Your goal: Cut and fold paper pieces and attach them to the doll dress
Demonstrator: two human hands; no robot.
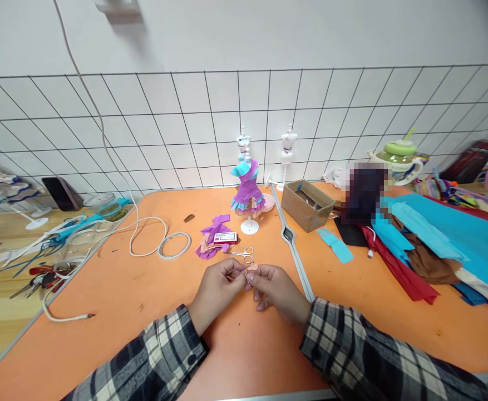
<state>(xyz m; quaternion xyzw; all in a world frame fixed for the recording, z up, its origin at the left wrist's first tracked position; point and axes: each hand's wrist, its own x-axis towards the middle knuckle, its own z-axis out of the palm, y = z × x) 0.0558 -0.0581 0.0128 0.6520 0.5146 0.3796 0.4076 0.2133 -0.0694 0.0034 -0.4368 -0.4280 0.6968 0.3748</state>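
My left hand (222, 287) and right hand (279, 289) pinch the peach scrap (252, 268) between nearly closed fingertips, seemingly to steady it.

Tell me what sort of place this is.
Likely a craft workspace, home or studio unclear: a small mannequin wears a ruffled dress, scissors lie on the orange table, and colored sheets are heaped at right.

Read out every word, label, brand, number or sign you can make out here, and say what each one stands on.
No text reads clearly.
Small red-and-white box: dark print on its white label, too small and blurred to read.
Dark rectangle: pixelated, so any text is hidden.
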